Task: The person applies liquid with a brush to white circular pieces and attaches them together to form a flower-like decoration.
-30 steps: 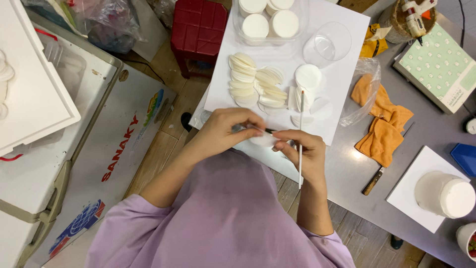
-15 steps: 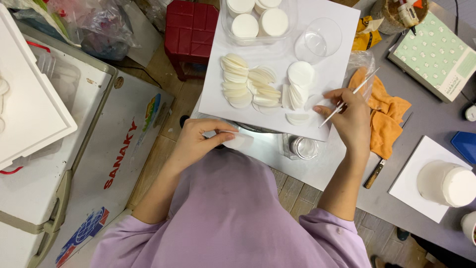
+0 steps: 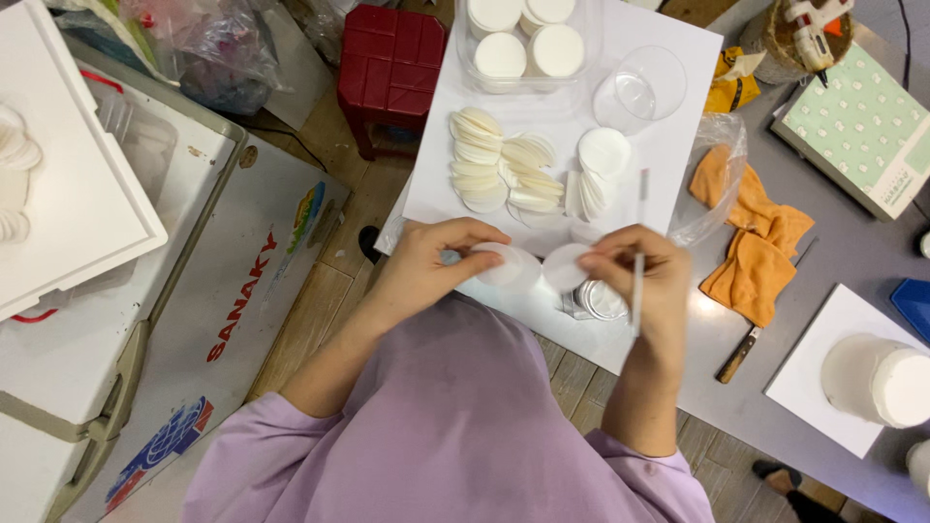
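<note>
This looks like a small home craft workshop. Beyond my fingers [image 3: 620, 254] a white board [image 3: 668, 145] carries rows of white discs [image 3: 481, 160] on the grey worktop [image 3: 852, 252]. A glue gun [image 3: 812, 21] and an orange cloth [image 3: 751, 242] lie off to their right, a chest freezer [image 3: 223, 291] and red stool [image 3: 392, 58] to their left.

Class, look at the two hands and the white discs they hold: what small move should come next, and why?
Probably bring the two discs together. The left hand holds a clear round lid and the right hand pinches a white disc along with a thin white stick. The pieces sit side by side, almost touching, above the white board, so joining them looks like the nearest step.
</note>
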